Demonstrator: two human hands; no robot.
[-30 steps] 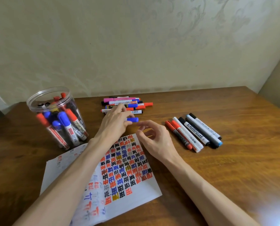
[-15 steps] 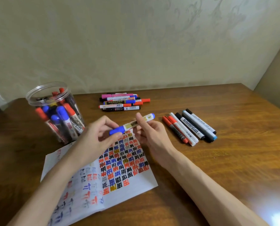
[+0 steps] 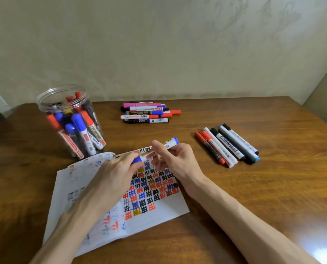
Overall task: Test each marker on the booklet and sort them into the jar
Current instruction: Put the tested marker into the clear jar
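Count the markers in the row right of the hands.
6, side by side: two red markers leftmost, then a white marker, the whiteboard marker, a blue-ended marker, and a grey marker rightmost. None seems hidden.

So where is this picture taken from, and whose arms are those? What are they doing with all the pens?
There is no machine here. A person wears a camera on the head, so you see their own two arms from above. The left hand grips one blue end of a blue marker, and the right hand holds its white barrel, above an open booklet full of coloured test scribbles. On the wooden table stands a clear jar with markers in it, to the left. A pile of markers lies at the back, and a row of markers lies to the right.
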